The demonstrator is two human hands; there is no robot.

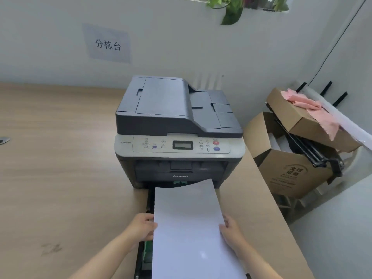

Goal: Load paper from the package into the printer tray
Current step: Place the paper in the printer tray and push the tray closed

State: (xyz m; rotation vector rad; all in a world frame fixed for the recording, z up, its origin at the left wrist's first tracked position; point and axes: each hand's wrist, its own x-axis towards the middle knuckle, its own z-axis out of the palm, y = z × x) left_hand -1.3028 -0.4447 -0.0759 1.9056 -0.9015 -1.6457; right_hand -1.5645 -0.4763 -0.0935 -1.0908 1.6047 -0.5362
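Note:
A grey and black printer (177, 125) stands on a wooden desk (60, 158). Its black paper tray (146, 248) is pulled out toward me, with a green guide showing at its left side. A stack of white paper (189, 228) lies over the tray, its far edge at the printer's slot. My left hand (142, 228) grips the stack's left edge and my right hand (231, 232) grips its right edge. No paper package is visible.
To the right of the desk stands an open cardboard box (289, 168) with a black metal stand in it; a smaller box (302, 115) with pink cloth rests on top. A paper sign (107, 44) hangs on the wall behind.

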